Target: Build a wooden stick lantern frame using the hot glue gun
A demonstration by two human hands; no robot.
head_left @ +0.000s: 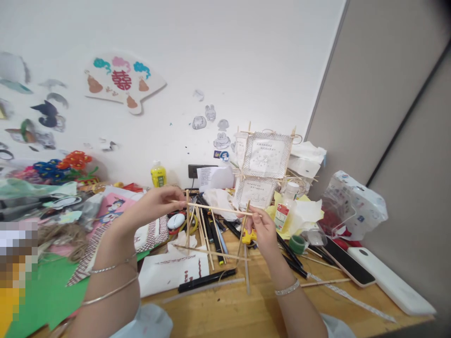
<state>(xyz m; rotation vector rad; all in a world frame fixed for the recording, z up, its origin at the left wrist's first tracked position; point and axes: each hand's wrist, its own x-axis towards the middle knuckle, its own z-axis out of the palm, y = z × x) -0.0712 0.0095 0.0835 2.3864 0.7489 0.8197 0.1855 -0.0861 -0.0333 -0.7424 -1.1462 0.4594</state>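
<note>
A square frame of thin wooden sticks [218, 209] hangs tilted between my two hands above the table. Its top stick slopes down a little to the right, and two uprights and a lower stick are joined to it. My left hand [165, 203] pinches the top left corner, where two sticks cross. The fingers of my right hand [262, 229] are closed on the top right corner. Below the frame lie a white paper [176, 272] with brown marks and a black marker [207, 280]. Just behind my right hand sits a yellow object [249, 236].
Behind stands a stick structure with printed panels [267, 157]. A bottle with a red label [286, 206], green tape [298, 244], a phone [347, 260] and a white slab [389, 279] lie to the right. Green paper [52, 286] and twine [65, 239] are on the left.
</note>
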